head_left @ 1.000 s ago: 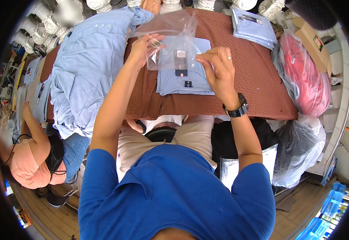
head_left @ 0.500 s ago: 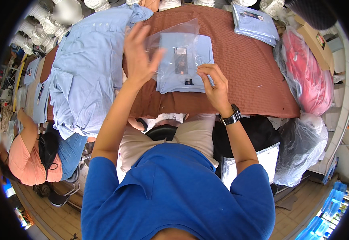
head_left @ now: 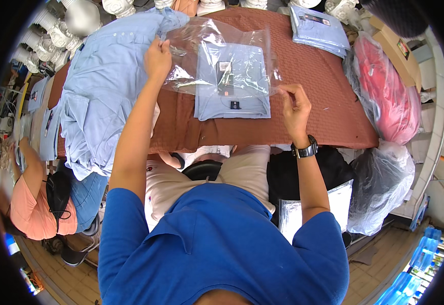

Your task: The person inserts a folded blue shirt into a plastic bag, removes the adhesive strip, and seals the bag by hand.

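Observation:
A clear plastic bag (head_left: 186,63) is stretched between my two hands, above a folded light blue shirt (head_left: 209,107). The shirt lies flat on a brown cloth-covered table (head_left: 313,101), with a dark tag and a small black label showing. My left hand (head_left: 158,60) is closed on the bag's left edge, close to the heap of shirts. To the right of the folded shirt, my right hand (head_left: 295,107) pinches the bag's lower right corner. The bag overlaps most of the shirt; the shirt's near edge is uncovered.
Loose light blue shirts (head_left: 105,91) are heaped at the left. A stack of folded shirts (head_left: 319,33) sits far right, beside a plastic-wrapped red bundle (head_left: 384,86) and a cardboard box (head_left: 397,53). Another person (head_left: 41,198) sits at the left. White ornate pillars (head_left: 59,33) line the back.
My left hand has gone from open and spread to closed on the bag, moving left. My right hand has shifted right and slightly down. The bag is now spread wide.

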Available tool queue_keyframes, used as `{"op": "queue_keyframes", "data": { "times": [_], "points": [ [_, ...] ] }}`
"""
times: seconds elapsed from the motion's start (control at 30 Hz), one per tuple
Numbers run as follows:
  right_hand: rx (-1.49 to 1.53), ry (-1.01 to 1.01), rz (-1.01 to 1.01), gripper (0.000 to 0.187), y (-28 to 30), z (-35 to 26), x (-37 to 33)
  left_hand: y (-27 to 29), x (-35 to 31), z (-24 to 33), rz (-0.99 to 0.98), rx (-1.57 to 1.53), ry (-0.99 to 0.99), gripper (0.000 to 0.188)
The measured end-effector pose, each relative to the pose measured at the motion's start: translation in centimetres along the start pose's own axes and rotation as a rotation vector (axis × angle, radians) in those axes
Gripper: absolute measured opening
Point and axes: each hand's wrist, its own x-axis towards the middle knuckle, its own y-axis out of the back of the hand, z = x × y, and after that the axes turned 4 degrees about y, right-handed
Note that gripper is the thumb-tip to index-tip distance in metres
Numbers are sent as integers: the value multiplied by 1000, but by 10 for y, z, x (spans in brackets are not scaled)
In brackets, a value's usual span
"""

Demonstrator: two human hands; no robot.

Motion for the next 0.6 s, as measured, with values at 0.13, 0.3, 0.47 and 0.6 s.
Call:
{"op": "queue_keyframes", "data": {
  "times": [0.13,0.3,0.47,0.6],
  "points": [
    [176,-111,-13,5,2,7,-8,12,-23,15,166,334,-248,42],
    [272,-164,-27,13,-11,19,-16,16,-49,117,-167,-262,-812,51],
    [258,-21,-87,22,-22,6,9,-24,-59,169,-287,-18,-1181,74],
    [209,73,-130,22,-17,6,35,-43,-40,184,-524,140,-1329,45]
  ]
}}
